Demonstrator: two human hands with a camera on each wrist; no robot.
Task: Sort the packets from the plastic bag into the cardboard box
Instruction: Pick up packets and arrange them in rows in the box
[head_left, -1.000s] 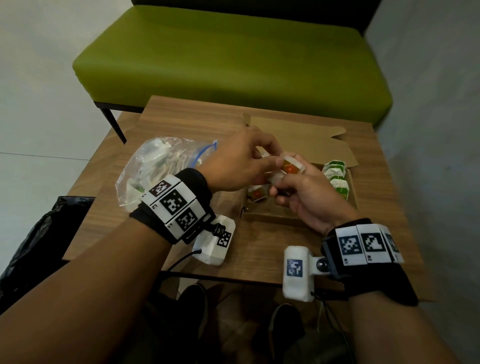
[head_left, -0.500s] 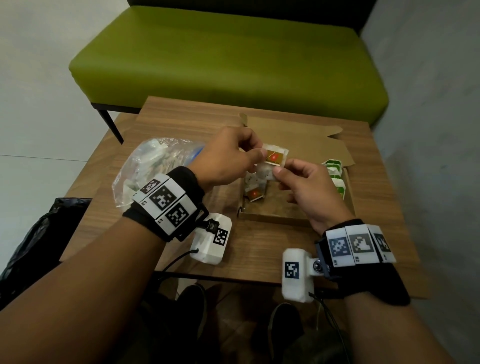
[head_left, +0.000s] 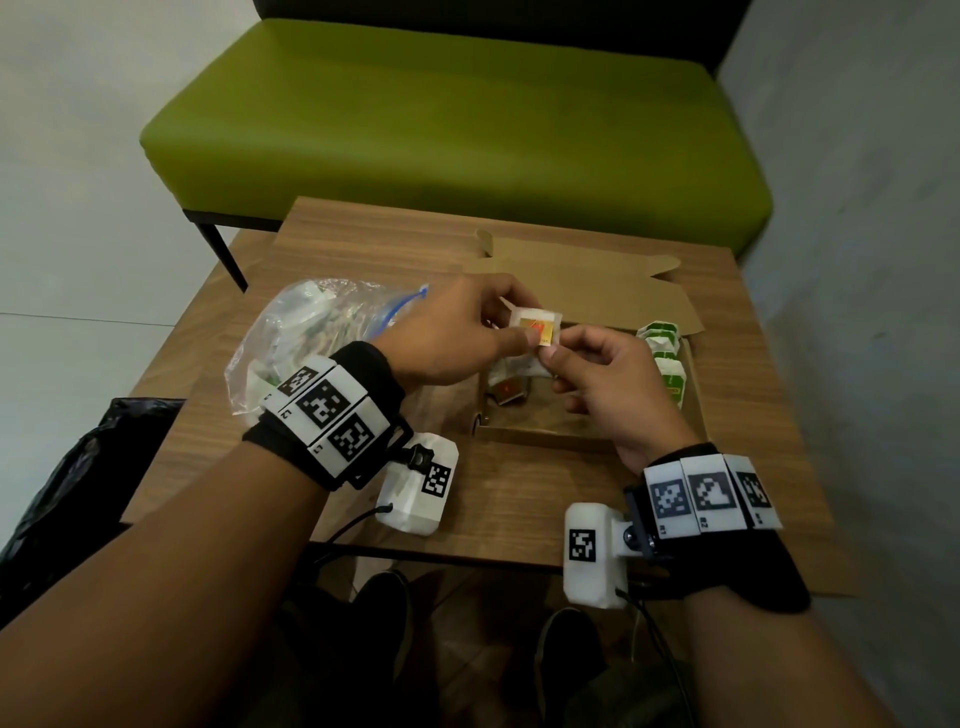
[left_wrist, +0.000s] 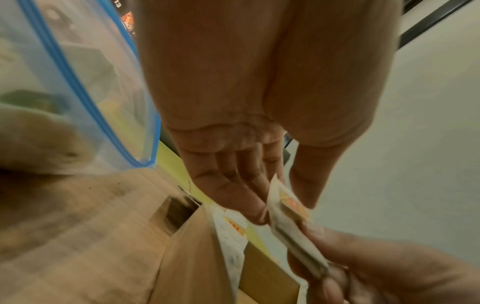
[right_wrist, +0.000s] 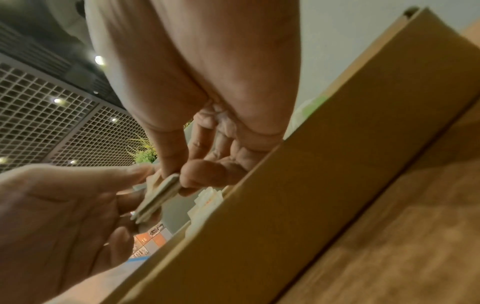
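Observation:
A small white packet with an orange print (head_left: 537, 330) hangs above the open cardboard box (head_left: 545, 441). My left hand (head_left: 519, 325) pinches its left edge and my right hand (head_left: 557, 347) pinches its lower right corner. The left wrist view shows the packet (left_wrist: 288, 207) edge-on between thumb and fingers. In the right wrist view the packet (right_wrist: 158, 195) sits between thumb and forefinger. Orange packets (head_left: 506, 389) lie in the box's left part, green packets (head_left: 665, 343) along its right side. The clear plastic bag (head_left: 311, 332) with more packets lies to the left.
The box and bag rest on a small wooden table (head_left: 363, 249). A green bench (head_left: 457, 119) stands behind it. A black bag (head_left: 78, 467) sits on the floor at the left. The box lid (head_left: 597, 291) lies folded back, away from me.
The hands were bunched round the packets a second ago. Now one orange packet is held spread between both hands, printed face up, slightly further left.

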